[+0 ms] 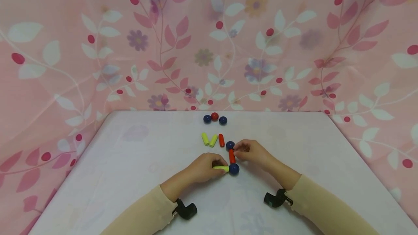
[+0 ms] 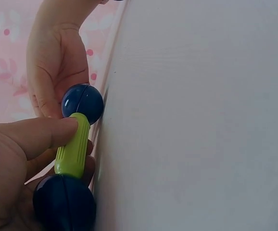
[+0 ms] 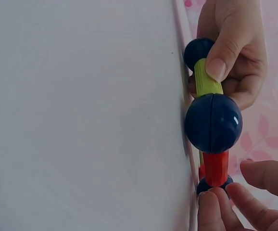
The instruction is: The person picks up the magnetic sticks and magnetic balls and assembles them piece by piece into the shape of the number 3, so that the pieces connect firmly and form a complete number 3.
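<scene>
In the head view, my left hand (image 1: 203, 168) pinches a yellow-green magnetic rod (image 1: 222, 168) between thumb and fingers. A blue ball (image 1: 234, 169) joins its right end; another blue ball (image 2: 64, 204), hidden under the hand from above, sits at the other end. From the corner ball, a red rod (image 1: 232, 156) runs away to a far blue ball (image 1: 230, 145). Fingertips of my right hand (image 1: 254, 152) touch that far ball. In the right wrist view, the right thumb stands apart from the red rod, and the fingers are nearly straight.
Beyond the hands lie two loose yellow-green rods (image 1: 213, 140) and a loose red rod (image 1: 221, 140). Farther back, a red ball (image 1: 214, 116) sits between two blue balls (image 1: 223, 120). A white-covered table (image 1: 147, 140) meets a pink floral cloth (image 1: 196, 64) behind.
</scene>
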